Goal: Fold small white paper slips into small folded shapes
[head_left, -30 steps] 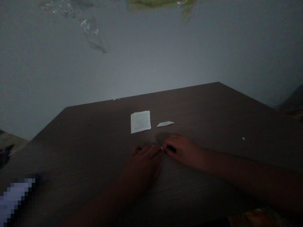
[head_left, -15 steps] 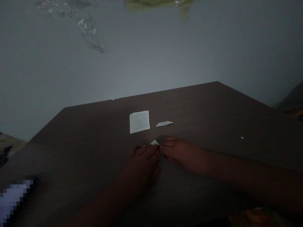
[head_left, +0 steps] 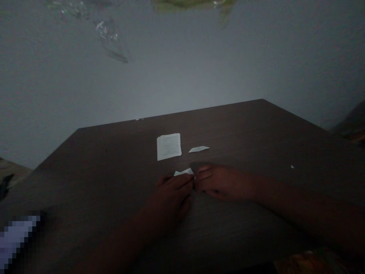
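Both my hands rest on a dark brown table [head_left: 256, 129], fingertips meeting near its middle. My left hand [head_left: 171, 196] lies flat with its fingers pressing down on a small white piece of paper [head_left: 184, 172], whose far edge sticks out past the fingertips. My right hand [head_left: 219, 182] has its fingers curled and pinches the right end of the same paper. Just beyond the hands lie a folded printed white sheet [head_left: 169, 146] and a small white paper strip [head_left: 199, 149].
A tiny white scrap [head_left: 292, 166] lies on the table to the right. A grey wall [head_left: 182, 68] stands behind the table, with clear plastic [head_left: 110, 42] and something yellow-green [head_left: 194, 4] hanging at the top. A blurred pale object [head_left: 17, 238] sits bottom left.
More of the small paper now shows beyond my fingertips; a second ago it was nearly hidden. My right hand's fingers have curled in and shifted slightly left toward the paper.
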The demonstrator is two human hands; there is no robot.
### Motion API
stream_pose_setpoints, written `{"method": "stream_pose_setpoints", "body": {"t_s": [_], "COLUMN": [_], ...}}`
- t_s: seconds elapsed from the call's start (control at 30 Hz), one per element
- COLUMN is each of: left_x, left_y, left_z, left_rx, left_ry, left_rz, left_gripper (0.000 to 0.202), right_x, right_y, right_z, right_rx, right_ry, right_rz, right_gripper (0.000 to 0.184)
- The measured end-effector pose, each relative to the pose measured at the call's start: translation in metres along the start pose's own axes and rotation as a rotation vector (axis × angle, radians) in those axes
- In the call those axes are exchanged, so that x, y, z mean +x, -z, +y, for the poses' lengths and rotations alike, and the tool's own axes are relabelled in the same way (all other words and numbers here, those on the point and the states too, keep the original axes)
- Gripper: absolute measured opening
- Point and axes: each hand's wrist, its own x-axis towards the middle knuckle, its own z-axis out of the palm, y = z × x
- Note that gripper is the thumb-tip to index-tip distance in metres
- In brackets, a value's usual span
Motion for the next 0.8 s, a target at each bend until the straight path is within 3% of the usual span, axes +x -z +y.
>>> {"method": "stream_pose_setpoints", "body": {"t_s": [0.13,0.23,0.5,0.8], "left_x": [0.0,-0.001,-0.002,-0.004], "left_y": [-0.002,-0.003,0.0,0.004], "left_z": [-0.004,-0.006,-0.006,-0.003], "left_rx": [-0.002,0.003,0.028,-0.044], "left_ry": [-0.033,-0.038,-0.021,0.006], "left_rz": [0.009,0.022,-0.012,-0.013], "left_gripper": [0.045,0.048,0.054,0.063], "right_x": [-0.002,-0.004,-0.002,0.008], "right_y": [-0.001,-0.002,-0.012,-0.023], "right_z": [0.004,0.0,-0.044,-0.058], "right_rx": [0.051,-0.054,-0.455,-0.47], "right_ry": [-0.027,0.009,0.0,-0.009], "right_rz": [0.005,0.009,-0.015,-0.043], "right_gripper": [0.026,0.023,0.017,0.014]}}
